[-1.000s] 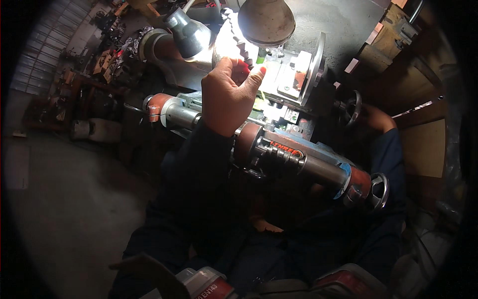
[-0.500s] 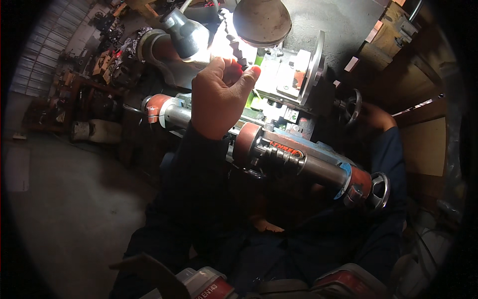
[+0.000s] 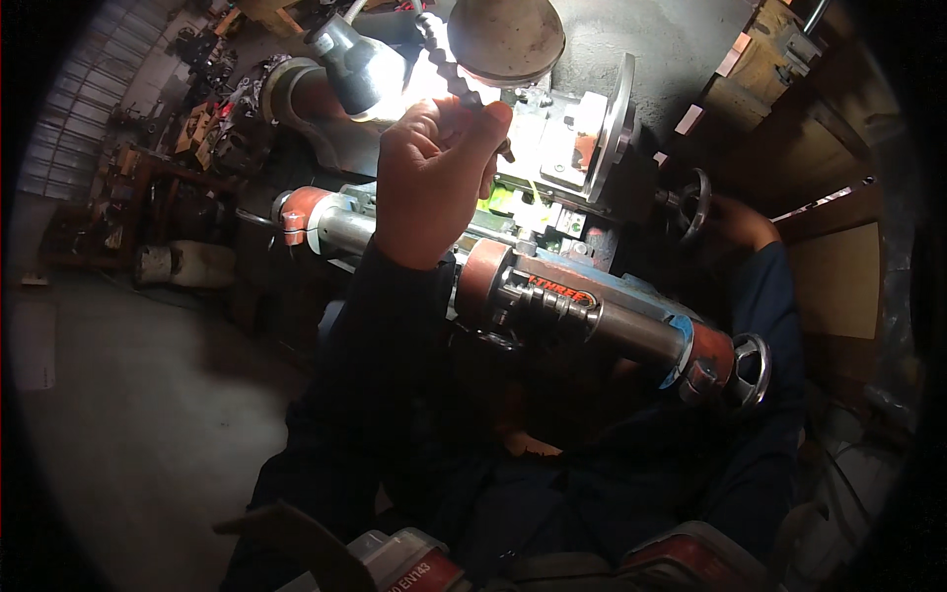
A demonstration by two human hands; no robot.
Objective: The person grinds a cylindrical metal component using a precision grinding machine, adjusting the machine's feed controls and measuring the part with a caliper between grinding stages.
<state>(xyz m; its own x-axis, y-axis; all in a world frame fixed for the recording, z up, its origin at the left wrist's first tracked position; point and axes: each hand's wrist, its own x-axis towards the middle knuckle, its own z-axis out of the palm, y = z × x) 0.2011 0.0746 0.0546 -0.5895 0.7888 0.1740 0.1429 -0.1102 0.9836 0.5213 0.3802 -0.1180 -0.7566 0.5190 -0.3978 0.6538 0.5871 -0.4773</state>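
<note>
My left hand (image 3: 434, 183) is raised over the lathe, with its fingers closed round the lower end of a black segmented flexible hose (image 3: 441, 51). The hose runs up past a lit grey work lamp (image 3: 350, 64). Just beyond the hand are the tool post and carriage (image 3: 567, 148), brightly lit. My right hand (image 3: 738, 223) reaches out to the right in dim light and grips the rim of a small dark handwheel (image 3: 689, 200). Both forearms are in dark blue sleeves.
A blue and red tailstock (image 3: 592, 311) with a spoked handwheel (image 3: 748, 370) lies across the middle, close to my body. A round metal disc (image 3: 505, 35) is at the top. Cluttered shelves (image 3: 168, 187) stand left, wooden boards (image 3: 838, 286) right, and grey floor (image 3: 128, 414) lower left.
My left hand has risen from beside the tool post and closed round the segmented hose. My right hand stays at the small handwheel.
</note>
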